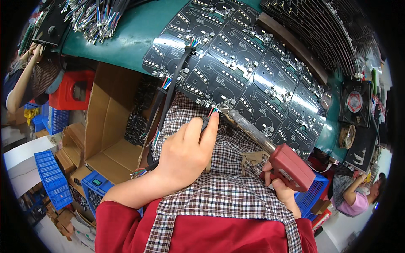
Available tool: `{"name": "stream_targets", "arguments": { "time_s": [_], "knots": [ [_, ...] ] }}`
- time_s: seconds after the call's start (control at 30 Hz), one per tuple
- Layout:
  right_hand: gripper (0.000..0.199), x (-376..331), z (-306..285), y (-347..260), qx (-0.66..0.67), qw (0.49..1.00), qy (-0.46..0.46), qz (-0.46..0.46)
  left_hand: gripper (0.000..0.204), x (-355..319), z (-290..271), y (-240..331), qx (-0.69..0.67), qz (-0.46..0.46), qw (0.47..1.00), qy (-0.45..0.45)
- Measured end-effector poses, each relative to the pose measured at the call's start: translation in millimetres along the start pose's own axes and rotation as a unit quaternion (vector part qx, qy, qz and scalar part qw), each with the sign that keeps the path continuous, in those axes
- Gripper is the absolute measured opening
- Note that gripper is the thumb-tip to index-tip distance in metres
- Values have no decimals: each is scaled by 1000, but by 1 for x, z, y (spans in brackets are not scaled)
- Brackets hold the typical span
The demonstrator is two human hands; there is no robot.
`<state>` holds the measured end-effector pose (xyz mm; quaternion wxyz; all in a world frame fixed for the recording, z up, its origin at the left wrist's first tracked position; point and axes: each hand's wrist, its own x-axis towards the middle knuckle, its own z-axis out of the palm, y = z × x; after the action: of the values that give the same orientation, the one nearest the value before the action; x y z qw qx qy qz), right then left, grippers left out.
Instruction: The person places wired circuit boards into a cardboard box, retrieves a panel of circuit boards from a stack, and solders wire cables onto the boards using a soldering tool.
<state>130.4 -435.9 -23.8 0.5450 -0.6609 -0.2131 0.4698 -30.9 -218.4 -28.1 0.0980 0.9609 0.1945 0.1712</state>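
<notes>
A panel of black circuit boards with small white LEDs lies over the near edge of the green table. My left hand is closed around a black cable, whose thin coloured wires touch the panel's near edge. In my right hand is a soldering iron with a dark red handle. Its tip meets the boards close to the wire ends; the exact contact is too small to make out. Two more black cables run from the panel's left part and hang over the edge.
Bundled cables lie at the far left of the green table. Stacked boards and a brown bar are at the far right. An open cardboard box stands left, below the table. Other people work at both sides.
</notes>
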Motion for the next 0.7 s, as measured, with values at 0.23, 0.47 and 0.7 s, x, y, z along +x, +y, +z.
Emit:
{"name": "stream_targets", "arguments": {
  "time_s": [0.23,0.47,0.7],
  "knots": [
    [71,2,8,3,93,996,14,4,42,2,-2,4,-7,-13,1000,-18],
    [65,-5,-12,20,-126,992,-29,1,39,6,-5,6,42,4,999,-18],
    [50,-3,-4,9,-233,968,12,-96,38,4,2,5,60,14,998,-3]
  ]
}}
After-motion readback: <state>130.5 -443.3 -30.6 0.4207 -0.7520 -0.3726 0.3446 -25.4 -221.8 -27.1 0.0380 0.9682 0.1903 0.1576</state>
